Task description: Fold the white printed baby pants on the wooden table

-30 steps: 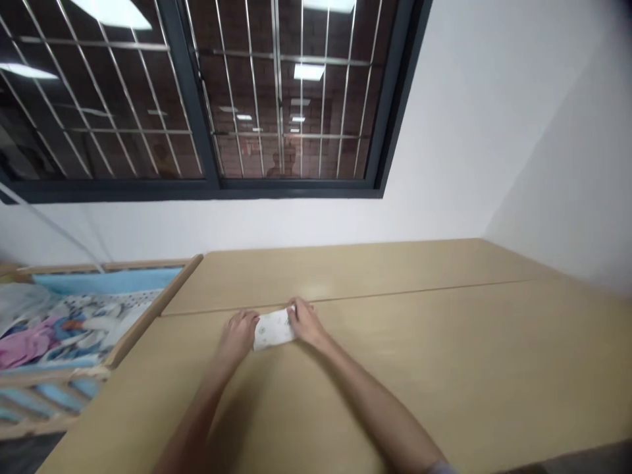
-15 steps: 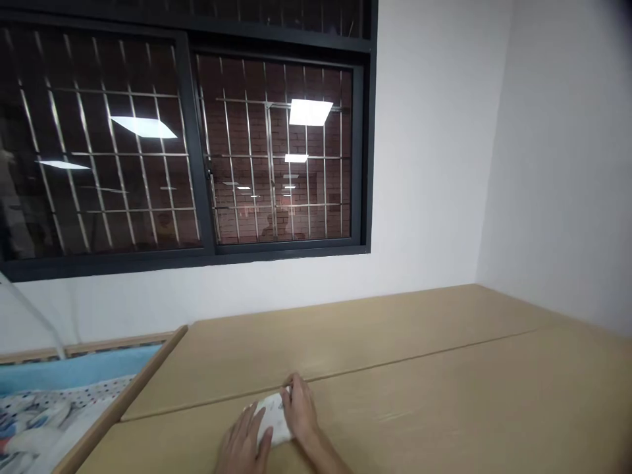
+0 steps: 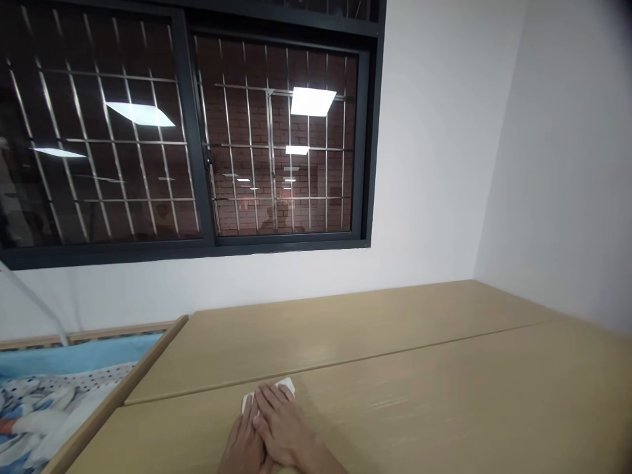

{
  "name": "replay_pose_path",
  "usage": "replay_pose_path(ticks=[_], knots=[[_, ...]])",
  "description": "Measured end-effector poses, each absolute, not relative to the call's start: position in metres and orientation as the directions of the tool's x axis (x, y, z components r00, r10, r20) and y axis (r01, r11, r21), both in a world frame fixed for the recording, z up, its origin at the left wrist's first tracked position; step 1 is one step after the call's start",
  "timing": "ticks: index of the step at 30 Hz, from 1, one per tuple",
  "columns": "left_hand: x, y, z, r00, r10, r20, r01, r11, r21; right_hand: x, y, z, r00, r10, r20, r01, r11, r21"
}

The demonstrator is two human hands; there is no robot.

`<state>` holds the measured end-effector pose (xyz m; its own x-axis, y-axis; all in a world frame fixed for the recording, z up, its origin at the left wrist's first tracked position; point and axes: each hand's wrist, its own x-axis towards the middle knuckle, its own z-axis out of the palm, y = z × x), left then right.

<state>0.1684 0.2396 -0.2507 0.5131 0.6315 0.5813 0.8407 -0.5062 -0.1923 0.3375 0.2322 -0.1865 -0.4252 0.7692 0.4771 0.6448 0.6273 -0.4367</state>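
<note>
A small folded white cloth item (image 3: 283, 386) lies on the light wood tabletop (image 3: 395, 375), near the seam between two table sections. Most of it is hidden under my hands, with only its far edge and left corner showing. My right hand (image 3: 282, 428) lies flat across it, fingers together and pressing down. My left hand (image 3: 241, 446) is tucked close beside and partly under my right hand, with its fingertips on the item's left end. Both hands sit at the bottom edge of the view.
To the left stands a wooden crib rail (image 3: 148, 355) around blue padding and patterned bedding (image 3: 49, 408). The tabletop extends far to the right and back to a white wall (image 3: 444, 164). A dark-framed, barred window (image 3: 276, 131) is above the table.
The white item now looks smaller and is mostly covered. My right hand has moved from its right side onto its top, and both hands sit lower in view than one second ago.
</note>
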Motion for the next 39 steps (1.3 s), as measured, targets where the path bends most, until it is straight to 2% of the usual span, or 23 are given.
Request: replay_pose_path(ticks=[5, 10, 15, 17, 21, 27, 33, 35, 36, 38, 39], knots=[[0.170, 0.236, -0.253, 0.467, 0.629, 0.621, 0.856, -0.499, -0.139, 0.348, 0.230, -0.191, -0.409, 0.814, 0.412, 0.695, 0.570, -0.438], [0.163, 0.242, -0.268, 0.432, 0.605, 0.669, 0.876, -0.457, -0.152, 0.358, 0.228, -0.188, -0.352, 0.862, 0.366, 0.744, 0.494, -0.450], [0.154, 0.244, -0.262, 0.391, 0.648, 0.653, 0.892, -0.441, -0.098, 0.363, 0.229, -0.192, -0.213, 0.905, 0.367, 0.767, 0.388, -0.511], [0.151, 0.242, -0.246, 0.405, 0.659, 0.634, 0.874, -0.482, -0.058, 0.365, 0.227, -0.190, -0.211, 0.891, 0.402, 0.748, 0.412, -0.520], [0.149, 0.235, -0.212, 0.489, 0.682, 0.544, 0.801, -0.599, 0.030, 0.369, 0.222, -0.186, -0.328, 0.835, 0.442, 0.674, 0.535, -0.510], [0.151, 0.233, -0.213, 0.503, 0.719, 0.479, 0.811, -0.584, 0.026, 0.380, 0.231, -0.192, -0.442, 0.817, 0.370, 0.602, 0.576, -0.553], [0.163, 0.230, -0.206, 0.450, 0.740, 0.500, 0.835, -0.547, 0.059, 0.383, 0.240, -0.207, -0.316, 0.836, 0.448, 0.516, 0.548, -0.658], [0.168, 0.224, -0.193, 0.406, 0.741, 0.534, 0.833, -0.541, 0.117, 0.382, 0.242, -0.206, -0.213, 0.862, 0.460, 0.428, 0.506, -0.749], [0.172, 0.220, -0.185, 0.371, 0.751, 0.547, 0.829, -0.533, 0.170, 0.381, 0.244, -0.204, -0.139, 0.886, 0.442, 0.333, 0.462, -0.822], [0.179, 0.211, -0.169, 0.284, 0.794, 0.537, 0.786, -0.514, 0.344, 0.381, 0.250, -0.196, -0.009, 0.935, 0.354, 0.070, 0.353, -0.933], [0.182, 0.207, -0.163, 0.240, 0.828, 0.507, 0.733, -0.497, 0.464, 0.382, 0.254, -0.190, 0.021, 0.953, 0.302, -0.054, 0.303, -0.951]])
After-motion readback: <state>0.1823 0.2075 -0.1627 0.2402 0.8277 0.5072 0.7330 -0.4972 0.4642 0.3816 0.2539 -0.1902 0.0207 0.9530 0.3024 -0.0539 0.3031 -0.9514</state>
